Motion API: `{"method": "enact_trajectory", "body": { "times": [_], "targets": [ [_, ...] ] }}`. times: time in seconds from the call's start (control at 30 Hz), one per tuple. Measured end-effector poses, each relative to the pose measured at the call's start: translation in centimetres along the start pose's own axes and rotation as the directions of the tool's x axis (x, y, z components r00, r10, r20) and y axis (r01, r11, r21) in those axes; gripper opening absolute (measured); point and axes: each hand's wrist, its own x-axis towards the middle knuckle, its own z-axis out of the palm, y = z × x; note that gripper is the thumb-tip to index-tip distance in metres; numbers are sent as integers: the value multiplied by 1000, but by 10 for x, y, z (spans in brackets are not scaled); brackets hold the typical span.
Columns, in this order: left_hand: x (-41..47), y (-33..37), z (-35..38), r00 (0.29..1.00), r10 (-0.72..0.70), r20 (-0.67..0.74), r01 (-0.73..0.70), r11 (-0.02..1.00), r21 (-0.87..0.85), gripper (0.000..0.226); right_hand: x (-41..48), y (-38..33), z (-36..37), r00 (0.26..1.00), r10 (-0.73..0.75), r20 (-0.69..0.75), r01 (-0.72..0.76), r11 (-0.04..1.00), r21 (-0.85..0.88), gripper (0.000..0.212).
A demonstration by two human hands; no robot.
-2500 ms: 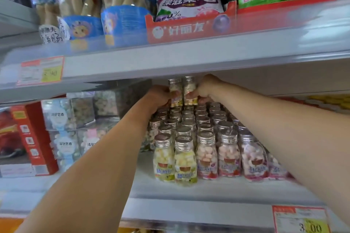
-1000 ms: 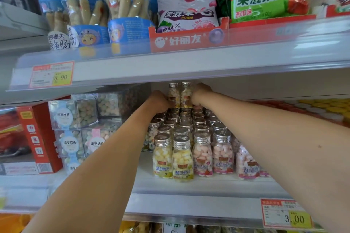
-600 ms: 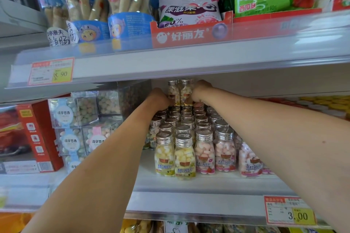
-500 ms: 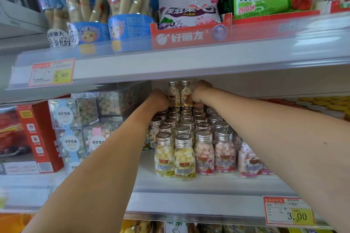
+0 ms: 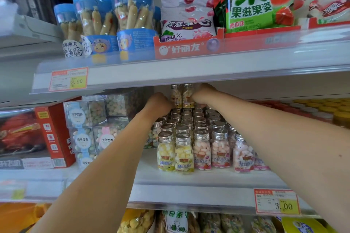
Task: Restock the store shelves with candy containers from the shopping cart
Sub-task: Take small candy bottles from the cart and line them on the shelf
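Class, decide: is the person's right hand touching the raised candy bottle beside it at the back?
Touching. Head view: fingers of the right hand curl onto the bottle, no gap.

Tight gap between packed bottle caps (image 5: 186,119) and upper shelf (image 5: 189,73) underside.

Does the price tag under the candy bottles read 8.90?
No, the lower tag below the candy bottles reads 3.00; the upper tag reads 8.90.

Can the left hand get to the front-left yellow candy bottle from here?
Probably yes. The left hand is at the back beside the raised bottles. The yellow bottle stands at the open shelf front with nothing before it. The hand's fingers are hidden, so it may need to let go first.
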Motion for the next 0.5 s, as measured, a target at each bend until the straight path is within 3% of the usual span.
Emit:
{"method": "enact_trajectory", "body": {
  "times": [0.07, 0.13, 0.27, 0.4, 0.5],
  "targets": [
    [-19, 0, -2, 998, 54, -19, -54, 999, -1, 32, -19, 0, -6, 1000, -30, -7, 29, 999, -16, 39],
    [-43, 2, -8, 996, 76, -39, -77, 997, -30, 15, -43, 0, -11, 998, -63, 2, 63, 997, -33, 33],
    [-99, 5, -21, 987, 99, -129, -106, 993, -52, 13, -95, 9, -25, 996, -93, 15, 93, 996, -7, 38],
    [-171, 21, -22, 956, 130, -262, -152, 986, -68, 23, -159, 26, -51, 991, -132, 7, 131, 991, 39, 42],
    [-232, 46, -1, 957, 174, -231, -216, 961, -171, 42, -214, 52, -66, 988, -151, -29, 151, 988, -5, 41]
  ]
}}
